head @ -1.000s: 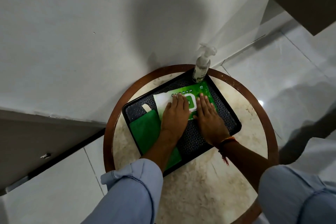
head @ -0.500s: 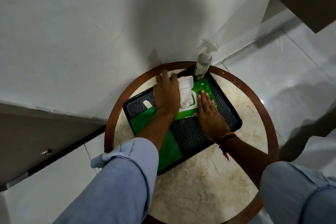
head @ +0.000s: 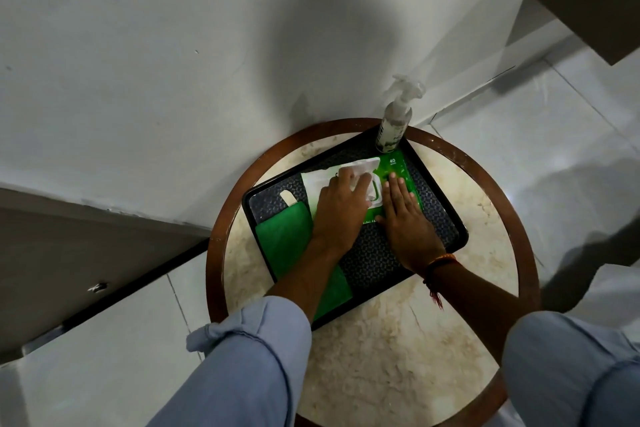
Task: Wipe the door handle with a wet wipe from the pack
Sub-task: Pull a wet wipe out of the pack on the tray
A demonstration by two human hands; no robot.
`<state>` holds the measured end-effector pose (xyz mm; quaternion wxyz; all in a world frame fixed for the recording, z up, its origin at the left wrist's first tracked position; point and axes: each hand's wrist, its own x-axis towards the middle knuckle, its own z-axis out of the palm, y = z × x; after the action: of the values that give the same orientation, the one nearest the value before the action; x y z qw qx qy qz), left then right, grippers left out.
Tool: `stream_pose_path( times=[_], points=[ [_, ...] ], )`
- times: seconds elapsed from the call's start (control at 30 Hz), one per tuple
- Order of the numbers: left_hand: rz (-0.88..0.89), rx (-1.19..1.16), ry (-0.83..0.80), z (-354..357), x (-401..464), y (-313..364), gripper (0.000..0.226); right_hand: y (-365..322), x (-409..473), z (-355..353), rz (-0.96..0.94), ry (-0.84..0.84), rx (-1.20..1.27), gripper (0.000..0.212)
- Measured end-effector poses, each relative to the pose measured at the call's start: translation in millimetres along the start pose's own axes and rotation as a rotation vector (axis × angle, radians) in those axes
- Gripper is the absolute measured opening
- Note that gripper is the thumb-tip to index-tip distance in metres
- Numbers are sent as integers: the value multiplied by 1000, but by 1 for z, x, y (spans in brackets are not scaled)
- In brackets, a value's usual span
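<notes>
Green pack of wet wipes [head: 398, 177] lying flat in the upper half of a black tray [head: 446, 218], just above frame centre: glossy green film, a white "40" printed near its upper right corner, a white rounded lid outline at its middle, small white print along its lower edge. White wet wipe [head: 349, 168] spread over the pack's left part and reaching past it onto the tray's patterned floor, crumpled where held. Left hand [head: 341, 211] palm down over the pack's left side, fingers curled onto the wipe and pinching it. Right hand [head: 405, 218] flat and open, fingers straight and together, pressing the pack's right side; orange and red thread band [head: 438, 265] around that wrist. Light blue rolled sleeves [head: 249, 350] at the lower left and lower right of the frame.

Folded green cloth [head: 287, 246] on the tray's left side, partly under the left forearm, with a small pale flat piece [head: 288, 198] just above it, too small to identify. Clear pump bottle [head: 394, 121] upright at the tray's upper corner, touching the pack's top edge or just beside it. Tray resting on a round marbled surface [head: 381, 357] with a brown rim, set against a white wall [head: 173, 62]. Pale floor tiles at right.
</notes>
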<state>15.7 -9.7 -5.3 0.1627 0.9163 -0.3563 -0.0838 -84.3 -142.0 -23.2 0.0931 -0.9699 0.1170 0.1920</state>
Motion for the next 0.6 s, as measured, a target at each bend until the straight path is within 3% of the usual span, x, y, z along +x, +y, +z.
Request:
stream_pose_path(
  times=[0.2,0.37,0.5,0.6],
  points=[
    [-41,85,9,-1,3,5,22,-3,0,-3,0,-11,-18,70],
    [56,151,39,-7,-12,10,25,-4,-1,-8,12,-31,41,73],
    [93,61,99,-25,-41,5,22,-5,-2,-29,26,-38,282,71],
    [63,-115,175,-46,-68,-9,21,-11,-14,-49,147,162,506,59]
  ],
)
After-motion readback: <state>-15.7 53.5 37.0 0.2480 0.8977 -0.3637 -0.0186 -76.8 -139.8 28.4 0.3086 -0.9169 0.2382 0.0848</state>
